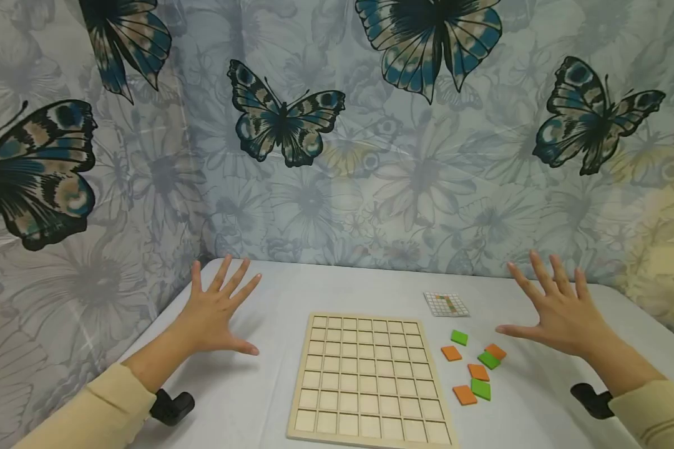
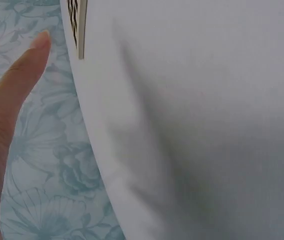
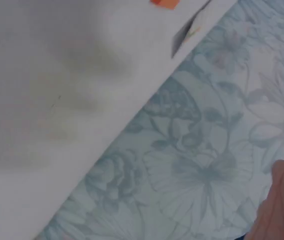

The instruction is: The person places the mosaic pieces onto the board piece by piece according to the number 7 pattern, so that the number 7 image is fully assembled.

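Fingers spread wide, my left hand (image 1: pixel 214 313) hovers over the table to the left of a wooden grid board (image 1: pixel 365 377) and touches nothing. On the other side, my right hand (image 1: pixel 564 317) is likewise spread in the air, right of several loose square tiles. These include a green tile (image 1: pixel 459 337) and an orange tile (image 1: pixel 465 395); one green tile (image 1: pixel 488 360) touches an orange tile (image 1: pixel 495 351). Behind them lies a small card (image 1: pixel 446 304) printed with a grid and coloured squares. In the left wrist view, one finger (image 2: pixel 26 75) and a corner of the board show.
A white cloth covers the table (image 1: pixel 269 386). Butterfly-patterned curtains (image 1: pixel 337 206) hang behind it and along the left side. A black wrist mount (image 1: pixel 172 406) sits under the left forearm, and another black mount (image 1: pixel 591 401) under the right.
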`<act>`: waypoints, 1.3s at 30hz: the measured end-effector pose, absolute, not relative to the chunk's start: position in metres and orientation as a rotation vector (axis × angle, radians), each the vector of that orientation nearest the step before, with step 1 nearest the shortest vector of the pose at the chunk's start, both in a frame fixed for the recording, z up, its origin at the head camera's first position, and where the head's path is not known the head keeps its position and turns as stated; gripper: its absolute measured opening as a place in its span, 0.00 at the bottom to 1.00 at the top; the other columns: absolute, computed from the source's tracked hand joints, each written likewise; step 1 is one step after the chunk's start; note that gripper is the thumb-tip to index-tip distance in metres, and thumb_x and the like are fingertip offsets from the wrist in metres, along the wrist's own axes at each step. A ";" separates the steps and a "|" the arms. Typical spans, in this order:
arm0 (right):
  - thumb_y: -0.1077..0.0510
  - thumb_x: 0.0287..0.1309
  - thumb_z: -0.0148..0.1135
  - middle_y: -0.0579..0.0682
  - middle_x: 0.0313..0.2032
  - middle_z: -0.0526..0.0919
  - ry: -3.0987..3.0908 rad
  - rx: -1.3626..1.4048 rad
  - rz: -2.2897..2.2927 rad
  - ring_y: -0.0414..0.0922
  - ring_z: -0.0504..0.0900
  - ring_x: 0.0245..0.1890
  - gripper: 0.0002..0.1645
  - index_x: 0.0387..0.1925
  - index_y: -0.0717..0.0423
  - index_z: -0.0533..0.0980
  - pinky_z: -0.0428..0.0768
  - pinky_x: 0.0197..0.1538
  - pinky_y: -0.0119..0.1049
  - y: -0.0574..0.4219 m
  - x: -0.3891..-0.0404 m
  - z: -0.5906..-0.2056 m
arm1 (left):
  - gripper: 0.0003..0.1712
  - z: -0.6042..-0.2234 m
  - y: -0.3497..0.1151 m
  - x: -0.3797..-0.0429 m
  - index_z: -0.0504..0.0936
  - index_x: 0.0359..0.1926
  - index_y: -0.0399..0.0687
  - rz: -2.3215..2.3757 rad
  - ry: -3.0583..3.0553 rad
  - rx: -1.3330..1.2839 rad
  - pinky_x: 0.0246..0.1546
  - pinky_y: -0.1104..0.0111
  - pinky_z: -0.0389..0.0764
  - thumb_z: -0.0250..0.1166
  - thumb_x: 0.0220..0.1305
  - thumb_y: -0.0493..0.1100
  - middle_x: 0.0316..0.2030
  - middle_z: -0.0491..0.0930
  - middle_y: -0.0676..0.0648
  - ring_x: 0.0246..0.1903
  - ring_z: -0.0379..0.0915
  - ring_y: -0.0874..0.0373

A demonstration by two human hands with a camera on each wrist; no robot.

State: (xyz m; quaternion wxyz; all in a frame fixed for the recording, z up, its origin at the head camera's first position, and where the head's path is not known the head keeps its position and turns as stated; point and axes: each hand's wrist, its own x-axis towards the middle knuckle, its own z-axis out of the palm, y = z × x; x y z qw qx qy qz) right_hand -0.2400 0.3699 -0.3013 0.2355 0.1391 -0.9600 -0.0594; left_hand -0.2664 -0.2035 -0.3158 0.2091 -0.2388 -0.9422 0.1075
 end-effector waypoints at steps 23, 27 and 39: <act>0.42 0.45 0.70 0.58 0.57 0.73 -3.033 0.605 0.702 0.57 0.74 0.52 0.40 0.57 0.59 0.71 0.79 0.44 0.35 0.305 -0.192 -0.319 | 0.60 -0.320 -0.140 -0.253 0.51 0.72 0.49 -0.756 -3.058 -0.987 0.69 0.40 0.33 0.70 0.44 0.64 0.73 0.43 0.42 0.72 0.31 0.40; 0.41 0.44 0.70 0.54 0.56 0.74 -3.041 0.646 0.758 0.45 0.74 0.52 0.38 0.55 0.55 0.73 0.78 0.46 0.31 0.296 -0.186 -0.322 | 0.59 -0.327 -0.133 -0.261 0.51 0.72 0.46 -0.858 -3.056 -1.071 0.69 0.40 0.33 0.71 0.46 0.61 0.73 0.42 0.40 0.72 0.30 0.39; 0.45 0.48 0.69 0.51 0.53 0.77 -3.056 0.780 0.884 0.33 0.73 0.49 0.27 0.49 0.52 0.77 0.76 0.45 0.27 0.288 -0.182 -0.334 | 0.59 -0.348 -0.116 -0.274 0.51 0.72 0.52 -1.033 -3.100 -1.121 0.69 0.41 0.34 0.74 0.44 0.58 0.74 0.39 0.44 0.72 0.29 0.40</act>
